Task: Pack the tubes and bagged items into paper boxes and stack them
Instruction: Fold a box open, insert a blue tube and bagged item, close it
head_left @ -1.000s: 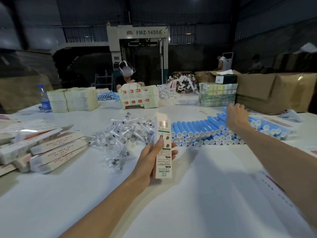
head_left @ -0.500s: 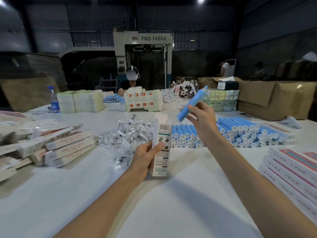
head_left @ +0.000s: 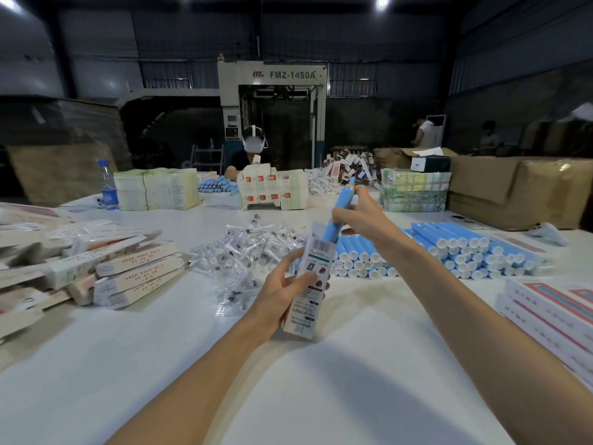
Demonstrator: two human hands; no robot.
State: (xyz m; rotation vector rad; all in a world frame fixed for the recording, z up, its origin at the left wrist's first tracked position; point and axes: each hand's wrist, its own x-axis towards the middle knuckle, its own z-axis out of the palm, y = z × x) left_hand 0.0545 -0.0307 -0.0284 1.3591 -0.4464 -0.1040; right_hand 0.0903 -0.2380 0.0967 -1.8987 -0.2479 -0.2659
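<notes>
Curling left hand (head_left: 280, 298) fingers round a barcoded paper box (head_left: 310, 285); pinching a blue tube (head_left: 340, 207), lower end inside it, with right hand (head_left: 364, 218). Beyond, machine (head_left: 272, 91) lettered "FMZ-1450A".

Head view, forward-down, seemingly close over table (head_left: 96, 364)

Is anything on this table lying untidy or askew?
Yes. The paper boxes on the left lie in a loose, crooked heap, not a stack, and the bagged items beside them are scattered. The blue tubes on the right are stacked neatly.
</notes>
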